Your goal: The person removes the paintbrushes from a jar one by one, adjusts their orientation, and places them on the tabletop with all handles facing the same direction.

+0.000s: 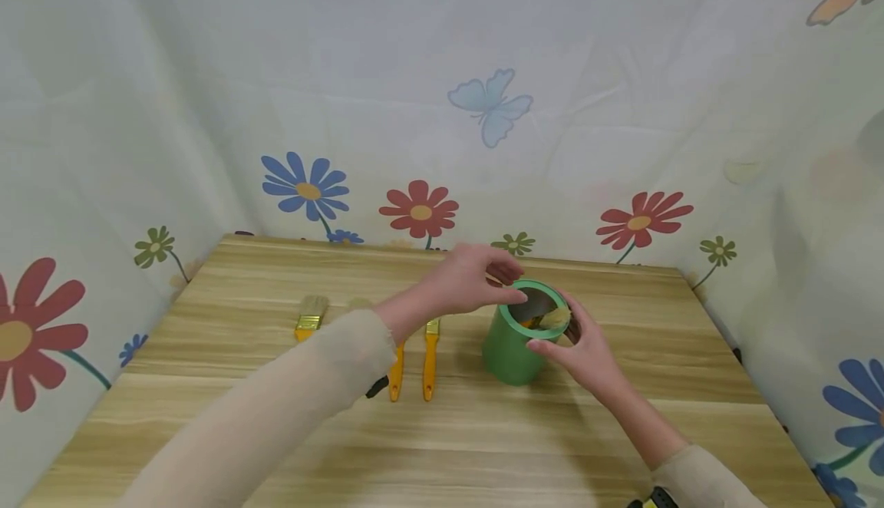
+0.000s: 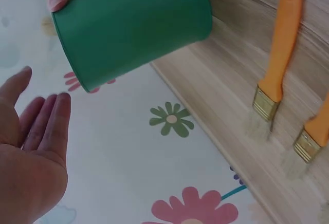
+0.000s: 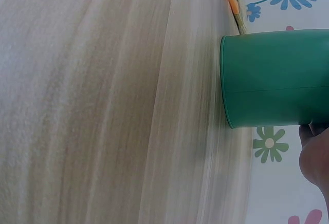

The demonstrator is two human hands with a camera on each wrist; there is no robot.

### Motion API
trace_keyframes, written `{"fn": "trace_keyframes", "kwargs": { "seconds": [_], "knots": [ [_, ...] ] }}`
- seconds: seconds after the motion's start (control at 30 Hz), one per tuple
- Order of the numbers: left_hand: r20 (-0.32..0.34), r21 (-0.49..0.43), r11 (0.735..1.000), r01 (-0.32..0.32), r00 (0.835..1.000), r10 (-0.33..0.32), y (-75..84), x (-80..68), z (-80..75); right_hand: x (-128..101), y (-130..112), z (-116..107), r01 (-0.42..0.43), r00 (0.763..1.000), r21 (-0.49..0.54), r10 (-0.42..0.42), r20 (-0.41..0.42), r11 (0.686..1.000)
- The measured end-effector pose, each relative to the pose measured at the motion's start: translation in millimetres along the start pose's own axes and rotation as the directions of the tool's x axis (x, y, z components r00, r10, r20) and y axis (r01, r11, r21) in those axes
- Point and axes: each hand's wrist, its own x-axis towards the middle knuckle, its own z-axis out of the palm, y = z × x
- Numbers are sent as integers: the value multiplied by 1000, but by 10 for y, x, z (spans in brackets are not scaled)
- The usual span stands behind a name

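Note:
A green cylindrical holder (image 1: pixel 512 354) is tilted toward the right on the wooden table. My right hand (image 1: pixel 588 353) grips it near the rim, thumb on the front and fingers round the far side. Inside shows a paintbrush, its pale bristles (image 1: pixel 556 318) at the opening. Over the rim's left side hovers my left hand (image 1: pixel 473 278), fingers loosely bent with nothing in them. In the left wrist view that palm (image 2: pixel 38 167) faces up, a gap away from the holder.
Left of the holder lie an orange-handled paintbrush (image 1: pixel 430 362), another brush handle (image 1: pixel 396 376) and a wider brush (image 1: pixel 311 316), partly behind my left forearm. A flower-print cloth (image 1: pixel 387 109) hangs at the table's back edge and both sides.

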Motion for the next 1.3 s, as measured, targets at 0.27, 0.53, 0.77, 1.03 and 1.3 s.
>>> {"fn": "trace_keyframes", "kwargs": {
  "seconds": [0.27, 0.53, 0.77, 1.03, 1.3],
  "knots": [
    [105, -6, 999, -44, 994, 44, 156, 156, 138, 10, 14, -39, 41, 999, 29, -42, 29, 999],
    [171, -17, 999, -36, 985, 38, 183, 248, 263, 5, 5, -46, 51, 998, 52, -54, 40, 997],
    [192, 38, 998, -40, 981, 32, 200, 280, 352, 6, 5, -47, 19, 999, 49, -20, 38, 999],
    [166, 125, 990, -66, 985, 45, 208, 295, 448, -1, -10, -49, -5, 999, 15, 5, 33, 1000],
    [139, 196, 978, -77, 989, 50, 206, 315, 481, -1, -11, -40, 11, 999, 31, -12, 35, 999]
  ]
}}
